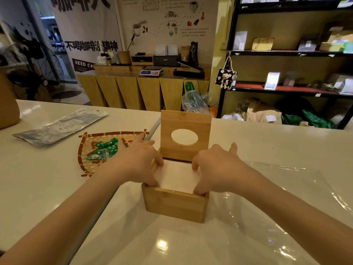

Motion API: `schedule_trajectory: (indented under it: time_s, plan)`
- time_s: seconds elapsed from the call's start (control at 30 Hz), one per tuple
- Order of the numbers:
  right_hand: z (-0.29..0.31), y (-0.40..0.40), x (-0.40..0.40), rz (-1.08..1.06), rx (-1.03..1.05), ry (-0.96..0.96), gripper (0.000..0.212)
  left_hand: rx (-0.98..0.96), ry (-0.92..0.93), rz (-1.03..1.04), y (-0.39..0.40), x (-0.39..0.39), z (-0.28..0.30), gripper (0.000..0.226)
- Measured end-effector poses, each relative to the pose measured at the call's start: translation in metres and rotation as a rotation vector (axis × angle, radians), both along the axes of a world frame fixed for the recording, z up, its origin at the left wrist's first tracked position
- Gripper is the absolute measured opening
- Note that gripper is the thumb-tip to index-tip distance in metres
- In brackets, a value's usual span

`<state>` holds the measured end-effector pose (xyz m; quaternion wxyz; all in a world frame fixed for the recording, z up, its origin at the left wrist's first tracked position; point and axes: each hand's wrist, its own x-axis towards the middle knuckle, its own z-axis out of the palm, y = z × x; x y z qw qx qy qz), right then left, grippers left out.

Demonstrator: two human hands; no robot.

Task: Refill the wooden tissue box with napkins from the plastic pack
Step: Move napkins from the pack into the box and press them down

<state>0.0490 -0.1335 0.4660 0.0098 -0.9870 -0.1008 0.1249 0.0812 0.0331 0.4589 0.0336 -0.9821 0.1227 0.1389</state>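
Head | wooden box [175, 205] open upward, lid [186, 119] upright behind | left hand [139, 165], right hand [215, 167] grip napkins [177, 176]

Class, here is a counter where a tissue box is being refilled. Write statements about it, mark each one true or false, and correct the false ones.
1. The lid of the wooden tissue box stands open. True.
2. The left hand and right hand both hold the white napkins at the box's opening. True.
3. The woven basket holds red sweets. False: the wrapped sweets are green.
4. The clear plastic wrap lies to the left of the box. False: it lies to the right.
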Motion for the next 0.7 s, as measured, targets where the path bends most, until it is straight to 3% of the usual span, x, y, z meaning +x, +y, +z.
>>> schedule_trajectory:
  time_s: [0.07, 0.13, 0.33, 0.53, 0.7]
  plan:
    - [-0.002, 0.003, 0.0, 0.03, -0.061, -0.031, 0.018, 0.067, -0.045, -0.014, -0.004, 0.001, -0.002, 0.053]
    - [-0.004, 0.006, 0.001, 0.032, -0.119, -0.039, 0.026, 0.114, -0.098, -0.019, -0.009, 0.001, -0.006, 0.046]
    - [-0.017, 0.014, 0.007, 0.055, -0.254, -0.172, 0.014, 0.13, -0.125, -0.045, -0.013, 0.003, -0.012, 0.038]
    - [-0.019, 0.006, 0.001, 0.036, -0.082, -0.203, 0.032, 0.067, -0.093, -0.078, -0.007, 0.001, -0.003, 0.064]
    - [-0.026, 0.004, -0.001, 0.072, -0.013, -0.089, 0.043, 0.054, 0.027, -0.087, -0.012, 0.006, -0.011, 0.073]
